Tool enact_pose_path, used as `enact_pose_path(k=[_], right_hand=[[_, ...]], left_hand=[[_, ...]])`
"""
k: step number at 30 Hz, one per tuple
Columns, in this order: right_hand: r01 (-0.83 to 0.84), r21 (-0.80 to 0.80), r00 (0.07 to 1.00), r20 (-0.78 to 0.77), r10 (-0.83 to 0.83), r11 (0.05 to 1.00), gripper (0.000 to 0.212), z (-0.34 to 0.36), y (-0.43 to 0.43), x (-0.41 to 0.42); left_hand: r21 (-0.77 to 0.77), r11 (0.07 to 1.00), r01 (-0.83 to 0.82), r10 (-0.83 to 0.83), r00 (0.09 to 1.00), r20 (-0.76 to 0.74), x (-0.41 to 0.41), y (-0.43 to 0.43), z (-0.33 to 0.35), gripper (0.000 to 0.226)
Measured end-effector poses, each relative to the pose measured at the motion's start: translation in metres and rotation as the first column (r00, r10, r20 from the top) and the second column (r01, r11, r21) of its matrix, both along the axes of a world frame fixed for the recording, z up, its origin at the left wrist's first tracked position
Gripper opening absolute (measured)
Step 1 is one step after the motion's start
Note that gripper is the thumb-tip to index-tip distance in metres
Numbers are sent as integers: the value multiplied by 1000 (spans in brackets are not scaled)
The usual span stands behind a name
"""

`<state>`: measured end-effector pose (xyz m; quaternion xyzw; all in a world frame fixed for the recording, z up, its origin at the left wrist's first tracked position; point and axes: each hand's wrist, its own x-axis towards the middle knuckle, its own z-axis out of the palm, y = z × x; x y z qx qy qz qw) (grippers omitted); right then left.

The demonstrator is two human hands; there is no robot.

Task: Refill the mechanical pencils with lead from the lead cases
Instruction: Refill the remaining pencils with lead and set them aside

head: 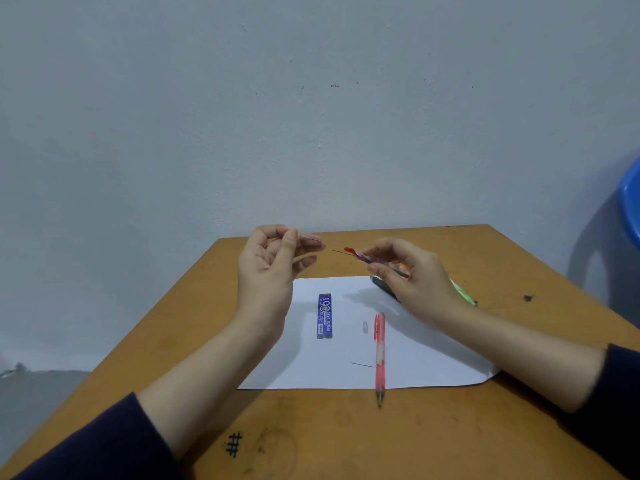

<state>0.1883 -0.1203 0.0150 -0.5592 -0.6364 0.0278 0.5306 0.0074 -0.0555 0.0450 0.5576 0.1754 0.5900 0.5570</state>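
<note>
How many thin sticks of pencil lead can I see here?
3. A lead lies on the paper beside the pink pencil; the left hand pinches another; a third pokes from the red-tipped tube in the right hand. More may hide inside cases.

The blue lead case (pixel 324 316) lies on the white sheet (pixel 415 358), with white print running along its length; "PENCIL LEAD" stands in capitals down one side; a large "5" sits near the far end; a script brand word beside it looks like "Alpha" but is blurred; the smaller print is illegible; a black hash sign (pixel 233 444), "#", is inked on the counter (pixel 450 438).
</note>
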Motion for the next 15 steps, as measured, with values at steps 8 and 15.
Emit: enact_pose_path(k=[8,15], right_hand=[[-40,-45,984,-173,32,998,42,-2,4,3],[-119,-65,944,-316,93,991,46,-4,8,3]], left_hand=[[-42,997,68,-70,996,-54,0,-3,2,13],[-61,993,99,-105,988,-110,0,-1,-1,11]])
